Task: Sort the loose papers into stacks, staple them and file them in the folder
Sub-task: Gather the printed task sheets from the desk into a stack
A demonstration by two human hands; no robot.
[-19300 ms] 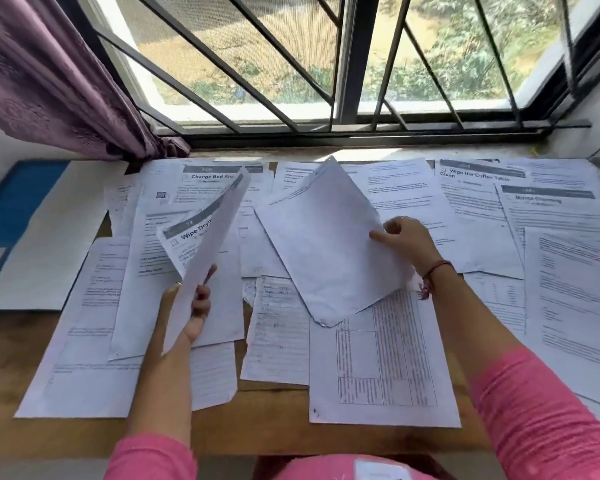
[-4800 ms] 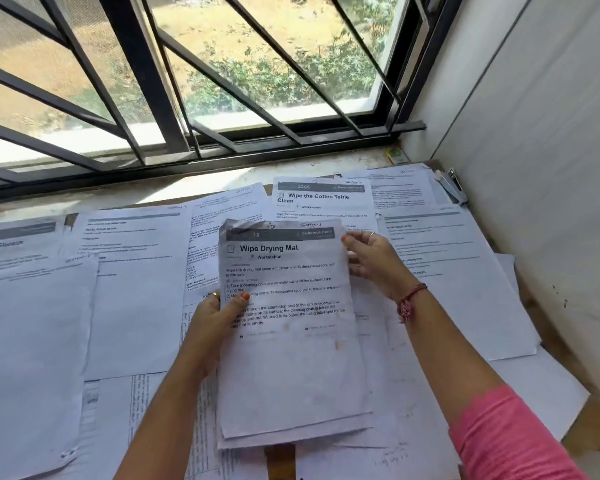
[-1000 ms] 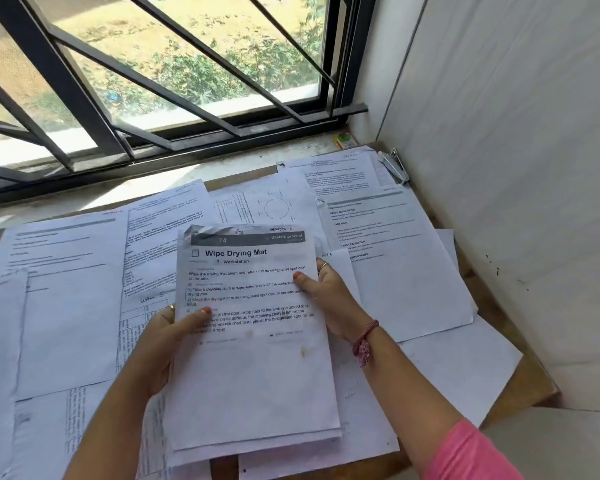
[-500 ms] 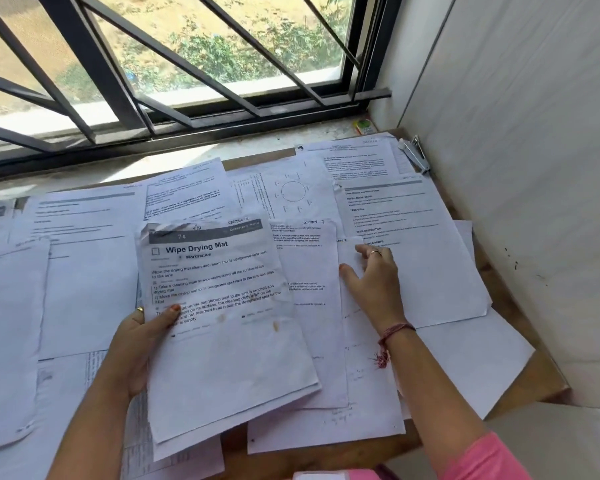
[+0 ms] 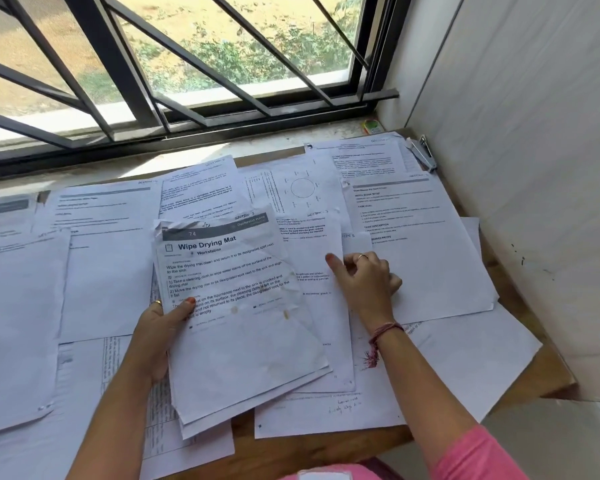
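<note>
My left hand (image 5: 160,336) holds a small stack of papers (image 5: 236,317) by its left edge; the top sheet is headed "Wipe Drying Mat" and is creased and stained. My right hand (image 5: 364,282) rests on a loose sheet (image 5: 321,323) lying on the table just right of the stack, thumb and fingers pinching at its right edge. Many other printed sheets (image 5: 416,237) cover the wooden table (image 5: 541,372). A silver stapler (image 5: 421,152) lies at the far right corner by the wall. No folder is in sight.
A barred window (image 5: 174,64) with a sill runs along the table's far side. A white wall (image 5: 534,168) closes off the right. A small green and orange object (image 5: 372,126) sits on the sill near the corner. More sheets (image 5: 18,306) spread to the left.
My right hand has let go of the stack and moved right onto a loose sheet on the table. My left hand now holds the stack alone, tilted left.
</note>
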